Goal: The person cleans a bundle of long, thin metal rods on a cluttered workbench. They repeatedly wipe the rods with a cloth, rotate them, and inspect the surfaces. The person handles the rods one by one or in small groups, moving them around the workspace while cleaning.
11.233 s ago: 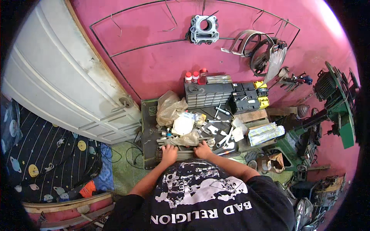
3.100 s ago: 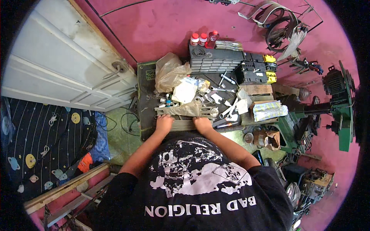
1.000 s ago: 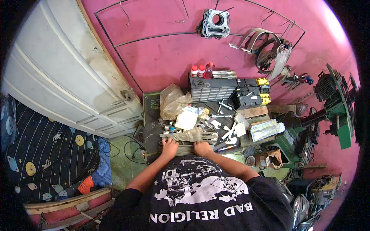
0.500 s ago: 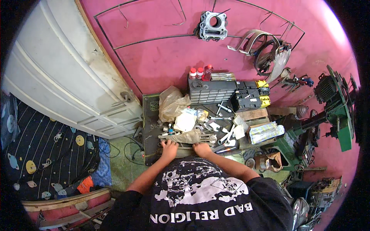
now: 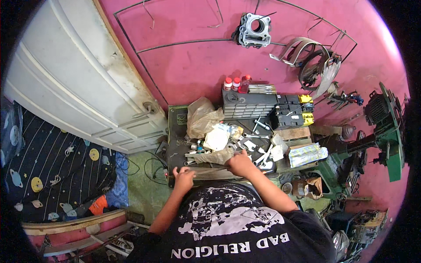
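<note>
My left hand (image 5: 183, 177) is closed at the near left edge of the workbench (image 5: 177, 151), fingers pinched on the end of some thin rods (image 5: 208, 169). The rods run across to my right hand (image 5: 241, 164), which is curled in a fist around their other end with the thumb uppermost. Just beyond them lies a bundle in crumpled, cloudy plastic wrap (image 5: 215, 157), its far side near my right knuckles. Several combination wrenches (image 5: 263, 157) are scattered to the right of that hand. What the fists cover is hidden.
A brown plastic bag (image 5: 202, 118) and a white cloth-like piece (image 5: 216, 137) lie on the bench. Behind them stand a small-drawer cabinet (image 5: 250, 109) and a black-yellow toolbox (image 5: 287, 117). A white door (image 5: 87, 83) is at left, a green machine (image 5: 390, 144) at right.
My left hand has moved left and slightly nearer, off the wrapped bundle's side. My right hand has moved right and turned into a fist. Thin rods now stretch between them. The view has shifted slightly.
</note>
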A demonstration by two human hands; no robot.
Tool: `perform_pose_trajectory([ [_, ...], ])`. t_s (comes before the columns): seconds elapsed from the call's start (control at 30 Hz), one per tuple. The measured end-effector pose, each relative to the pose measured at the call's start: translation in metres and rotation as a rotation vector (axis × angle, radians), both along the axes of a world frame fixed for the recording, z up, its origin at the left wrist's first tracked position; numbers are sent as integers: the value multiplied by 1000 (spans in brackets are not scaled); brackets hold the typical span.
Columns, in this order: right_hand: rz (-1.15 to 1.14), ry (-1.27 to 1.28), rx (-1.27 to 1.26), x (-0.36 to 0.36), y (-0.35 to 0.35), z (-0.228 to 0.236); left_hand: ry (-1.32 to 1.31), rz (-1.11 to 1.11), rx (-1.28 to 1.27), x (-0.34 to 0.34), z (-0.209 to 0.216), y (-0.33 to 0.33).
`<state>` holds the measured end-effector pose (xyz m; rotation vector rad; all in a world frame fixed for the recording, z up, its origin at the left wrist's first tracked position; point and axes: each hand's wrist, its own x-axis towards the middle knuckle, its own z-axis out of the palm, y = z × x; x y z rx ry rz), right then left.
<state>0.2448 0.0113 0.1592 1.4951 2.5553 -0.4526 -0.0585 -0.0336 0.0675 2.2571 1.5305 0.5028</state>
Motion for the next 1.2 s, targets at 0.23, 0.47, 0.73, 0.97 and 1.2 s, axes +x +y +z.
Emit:
perform_pose_trajectory([
  [0.23,22,970,-746,-37,25,99,-231,141,29,-31,6,1],
  [0.47,125,1279,-103,-125,27,99,-310,196,116,-36,40,8],
  [0.73,243,1078,-55,-164,17,105,-274,244,150,-62,18,2],
  [0.97,234,994,-121,-182,17,82,-301,264,196,-69,16,-1],
  [1.2,210,1019,-116,-175,21,84,-359,205,227,-59,68,9],
])
